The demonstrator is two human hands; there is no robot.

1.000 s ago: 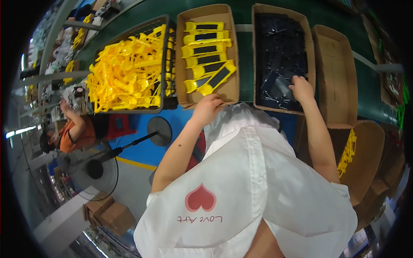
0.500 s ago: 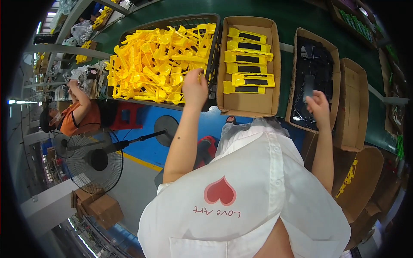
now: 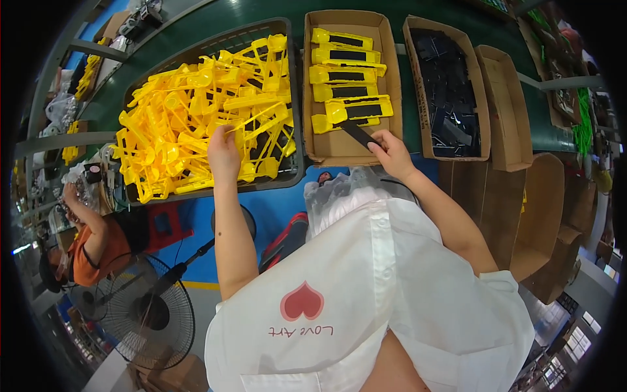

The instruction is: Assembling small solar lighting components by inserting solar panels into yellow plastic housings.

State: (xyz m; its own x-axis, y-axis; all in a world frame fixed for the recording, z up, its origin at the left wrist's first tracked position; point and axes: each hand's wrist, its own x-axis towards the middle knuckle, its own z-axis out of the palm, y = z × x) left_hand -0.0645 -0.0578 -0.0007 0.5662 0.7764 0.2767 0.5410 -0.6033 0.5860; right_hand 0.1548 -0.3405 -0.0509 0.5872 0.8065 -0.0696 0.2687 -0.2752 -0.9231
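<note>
My left hand (image 3: 224, 155) reaches into the dark plastic crate (image 3: 297, 130), its fingers closed on a yellow plastic part (image 3: 258, 116) at the top of the heap. Many similar yellow parts (image 3: 176, 124) lie tangled around it. Between the fingers of my right hand (image 3: 393, 154) is a flat black strip (image 3: 358, 135), slanting over the near edge of a cardboard tray (image 3: 339, 149). Several yellow parts with black strips (image 3: 343, 75) lie in that tray in a column, the nearest ones overlapping.
Right of the tray stands a cardboard box (image 3: 424, 134) filled with black strips (image 3: 450, 91), and beyond it another cardboard tray (image 3: 506, 108). All rest on a green worktop (image 3: 241, 14). A standing fan (image 3: 150, 310) and a person in orange (image 3: 98, 251) are at the left.
My right hand has moved left from the box of black strips to the yellow parts' tray, carrying a strip. My left hand now grips a yellow part in the crate. The view has shifted.
</note>
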